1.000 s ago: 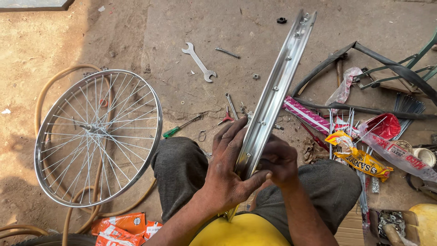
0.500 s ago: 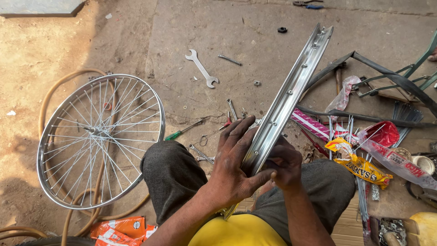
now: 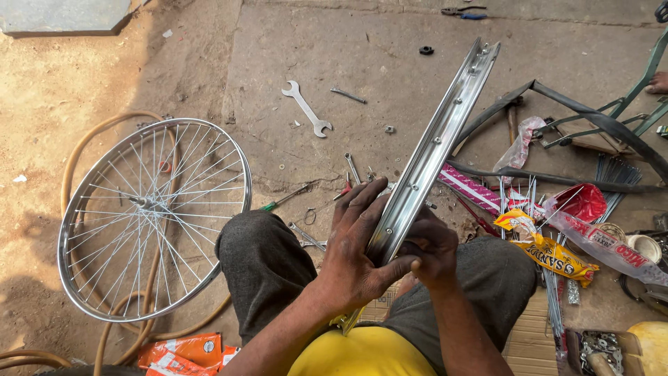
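Rim (image 3: 431, 153) gripped by both hands.
Left hand (image 3: 358, 257) and right hand (image 3: 433, 247) clamp its lower end; spoked wheel (image 3: 149, 216) lies at nine o'clock.

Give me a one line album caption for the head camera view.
Both hands, left hand and right hand, grip a bare metal wheel rim over the knees, a spoked wheel lying alongside.

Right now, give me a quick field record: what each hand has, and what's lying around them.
Left hand: wrapped around the bare wheel rim, fingers spread along it
Right hand: gripping the same rim from the other side
Rim: tilted, far end raised away from the person
Left of knees: spoked wheel flat on the ground over a hose
Ahead: wrench, screwdriver
Right: loose spokes, packets
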